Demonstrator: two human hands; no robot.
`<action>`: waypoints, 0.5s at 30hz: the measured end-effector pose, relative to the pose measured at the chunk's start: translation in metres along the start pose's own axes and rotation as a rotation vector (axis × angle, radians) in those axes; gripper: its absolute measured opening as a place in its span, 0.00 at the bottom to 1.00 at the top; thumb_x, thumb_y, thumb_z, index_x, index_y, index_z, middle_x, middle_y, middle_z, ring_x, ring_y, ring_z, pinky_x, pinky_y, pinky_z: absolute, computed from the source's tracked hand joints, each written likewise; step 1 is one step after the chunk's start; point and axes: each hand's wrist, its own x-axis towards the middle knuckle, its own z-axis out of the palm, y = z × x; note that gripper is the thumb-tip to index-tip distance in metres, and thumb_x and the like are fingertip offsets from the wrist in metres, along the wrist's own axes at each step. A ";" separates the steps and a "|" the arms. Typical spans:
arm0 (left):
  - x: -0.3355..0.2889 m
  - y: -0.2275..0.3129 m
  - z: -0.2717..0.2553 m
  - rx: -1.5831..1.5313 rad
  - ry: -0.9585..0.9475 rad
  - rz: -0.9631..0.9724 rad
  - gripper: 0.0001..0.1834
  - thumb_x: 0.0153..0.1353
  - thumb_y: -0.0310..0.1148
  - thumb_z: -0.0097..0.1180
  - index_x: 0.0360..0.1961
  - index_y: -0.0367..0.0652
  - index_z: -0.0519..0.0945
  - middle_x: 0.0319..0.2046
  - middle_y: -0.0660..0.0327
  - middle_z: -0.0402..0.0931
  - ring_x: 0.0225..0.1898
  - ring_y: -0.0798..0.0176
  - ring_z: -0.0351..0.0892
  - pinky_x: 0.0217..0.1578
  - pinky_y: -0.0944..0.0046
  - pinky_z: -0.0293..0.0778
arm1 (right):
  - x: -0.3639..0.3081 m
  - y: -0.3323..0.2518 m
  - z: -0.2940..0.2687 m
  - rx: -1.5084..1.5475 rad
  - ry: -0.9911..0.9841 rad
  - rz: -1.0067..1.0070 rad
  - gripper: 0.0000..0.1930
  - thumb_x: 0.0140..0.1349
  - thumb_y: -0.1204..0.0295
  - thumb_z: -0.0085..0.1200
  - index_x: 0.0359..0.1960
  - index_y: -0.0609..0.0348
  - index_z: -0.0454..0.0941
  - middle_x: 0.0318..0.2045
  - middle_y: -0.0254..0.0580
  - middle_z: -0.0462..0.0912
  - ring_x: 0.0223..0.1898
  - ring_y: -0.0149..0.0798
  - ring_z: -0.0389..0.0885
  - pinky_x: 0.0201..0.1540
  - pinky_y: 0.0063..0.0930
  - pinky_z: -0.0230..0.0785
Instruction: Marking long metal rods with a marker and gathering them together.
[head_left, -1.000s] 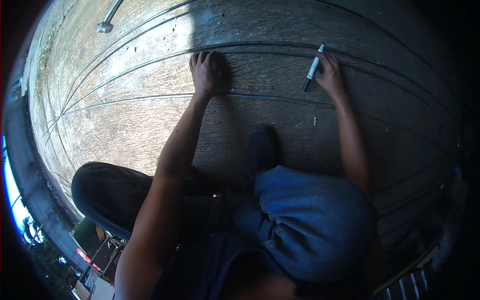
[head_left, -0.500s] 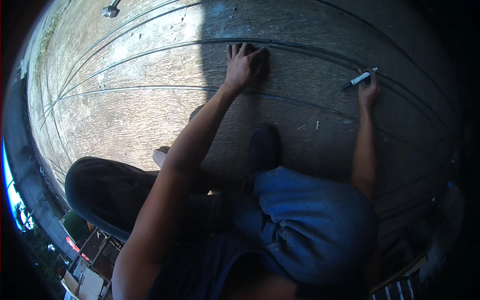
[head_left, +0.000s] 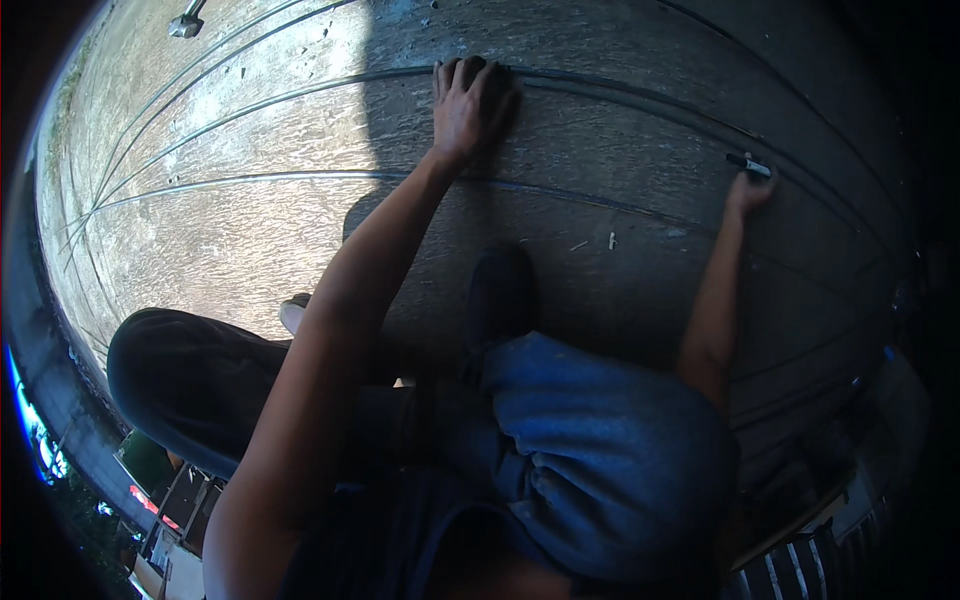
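Observation:
Long thin metal rods run in curves across the textured ground. My left hand (head_left: pixel 462 108) reaches to one metal rod (head_left: pixel 395 74), its bent fingers over the rod near where a second rod (head_left: pixel 620 98) lies alongside. Farther right, my right hand (head_left: pixel 751 191) grips a marker pen (head_left: pixel 757 168) with a white barrel and a dark end. That hand is just on the near side of the paired rods, and its fingers are partly blurred. Under my left wrist passes another rod (head_left: pixel 290 176), nearer to my feet.
A hammer-like metal tool (head_left: pixel 186 25) lies at the far left. Small pale pieces (head_left: pixel 612 241) sit on the ground ahead of my dark shoe (head_left: pixel 502 290). My bent knees (head_left: pixel 610 430) take up the near side. Sunlight covers the left ground; shade covers the right.
My right hand has moved right and slightly nearer with the marker pen, which has turned, its dark end now pointing up-left. My left hand stays at the rod. The view has shifted slightly.

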 end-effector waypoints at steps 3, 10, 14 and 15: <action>-0.003 0.008 0.003 0.079 -0.003 0.096 0.25 0.61 0.46 0.57 0.57 0.48 0.74 0.57 0.52 0.66 0.63 0.41 0.58 0.68 0.35 0.43 | 0.012 0.016 0.012 0.168 0.191 0.275 0.33 0.48 0.88 0.56 0.60 0.64 0.67 0.52 0.52 0.76 0.49 0.41 0.79 0.54 0.33 0.73; 0.022 0.034 0.022 0.052 -0.102 0.342 0.21 0.59 0.32 0.58 0.55 0.49 0.79 0.50 0.50 0.71 0.54 0.42 0.67 0.60 0.44 0.61 | 0.004 -0.004 0.040 -0.146 0.302 0.363 0.38 0.43 0.78 0.67 0.60 0.58 0.67 0.59 0.54 0.71 0.65 0.51 0.66 0.66 0.40 0.60; 0.029 0.033 0.026 0.042 -0.083 0.307 0.18 0.58 0.32 0.59 0.52 0.48 0.80 0.49 0.51 0.71 0.53 0.44 0.67 0.56 0.47 0.64 | 0.005 -0.028 0.044 -0.029 0.347 0.305 0.36 0.43 0.78 0.69 0.58 0.58 0.68 0.56 0.53 0.74 0.61 0.51 0.72 0.63 0.40 0.65; 0.030 0.031 0.028 0.038 -0.073 0.303 0.17 0.57 0.32 0.59 0.49 0.48 0.81 0.50 0.52 0.71 0.54 0.45 0.67 0.56 0.47 0.65 | 0.005 -0.032 0.045 -0.002 0.347 0.335 0.36 0.43 0.78 0.70 0.58 0.58 0.68 0.55 0.53 0.76 0.59 0.50 0.74 0.62 0.40 0.67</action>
